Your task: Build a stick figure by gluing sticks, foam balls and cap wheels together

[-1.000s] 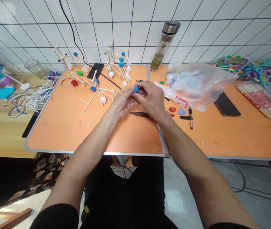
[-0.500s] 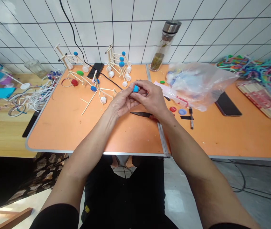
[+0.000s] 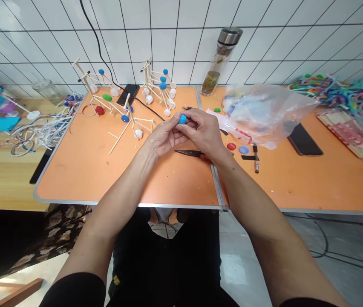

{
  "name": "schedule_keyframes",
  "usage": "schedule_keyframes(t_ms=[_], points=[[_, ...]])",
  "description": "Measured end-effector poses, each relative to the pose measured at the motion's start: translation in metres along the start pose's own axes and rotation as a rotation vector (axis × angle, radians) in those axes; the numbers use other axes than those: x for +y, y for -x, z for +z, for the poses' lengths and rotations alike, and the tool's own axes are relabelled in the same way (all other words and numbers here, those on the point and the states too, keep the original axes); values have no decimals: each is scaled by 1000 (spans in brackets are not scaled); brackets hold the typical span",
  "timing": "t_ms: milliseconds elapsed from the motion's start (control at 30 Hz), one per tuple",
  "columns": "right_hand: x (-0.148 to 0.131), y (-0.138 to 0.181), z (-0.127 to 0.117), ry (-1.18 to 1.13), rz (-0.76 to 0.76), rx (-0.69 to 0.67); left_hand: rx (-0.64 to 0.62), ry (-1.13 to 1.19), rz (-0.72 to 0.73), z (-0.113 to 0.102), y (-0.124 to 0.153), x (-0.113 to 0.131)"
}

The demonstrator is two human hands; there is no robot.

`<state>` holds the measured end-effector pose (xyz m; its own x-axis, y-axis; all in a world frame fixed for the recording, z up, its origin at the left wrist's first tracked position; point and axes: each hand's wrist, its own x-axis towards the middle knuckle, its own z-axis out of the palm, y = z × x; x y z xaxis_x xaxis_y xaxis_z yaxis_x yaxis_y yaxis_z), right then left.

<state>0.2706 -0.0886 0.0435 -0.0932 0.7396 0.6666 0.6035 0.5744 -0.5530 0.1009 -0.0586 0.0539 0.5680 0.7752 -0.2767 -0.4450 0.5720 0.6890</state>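
A small, rounded bright-blue piece [image 3: 182,120], perhaps a bottle cap, is pinched between the fingertips of both hands above the orange table [image 3: 175,187]. My left hand [image 3: 167,135] grips it from the left, thumb on top and fingers curled beneath. From the right my right hand [image 3: 204,130] closes its thumb and index finger on the same piece. Below the hands lies a dark pointed blade [image 3: 188,152], its handle partly hidden by my right wrist. Left of them stands a frame of thin wooden sticks [image 3: 133,121] with blue, red, green and white round pieces.
Another stick frame [image 3: 156,83] stands near the tiled wall. A tea bottle [image 3: 216,64], a plastic bag [image 3: 261,113] and a phone [image 3: 305,140] are behind and to the right. Red [image 3: 231,146] and blue discs [image 3: 244,150] lie beside my right wrist. A black cable [image 3: 96,38] runs across.
Both hands stay in nearly the same place. The blue piece has shifted very slightly between the fingertips.
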Motion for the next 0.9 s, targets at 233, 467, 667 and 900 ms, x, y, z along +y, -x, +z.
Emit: schedule_keyframes(t_ms=[233, 467, 667, 900], points=[[1, 1, 1, 45, 24, 17, 40, 6, -4, 1, -1, -1], [3, 4, 3, 187, 6, 68, 63, -59, -12, -1, -2, -1], [5, 4, 3, 187, -25, 51, 73, -122, 66, 1, 0, -3], [7, 4, 4, 158, -10, 41, 108, -123, 82, 2, 0, -3]])
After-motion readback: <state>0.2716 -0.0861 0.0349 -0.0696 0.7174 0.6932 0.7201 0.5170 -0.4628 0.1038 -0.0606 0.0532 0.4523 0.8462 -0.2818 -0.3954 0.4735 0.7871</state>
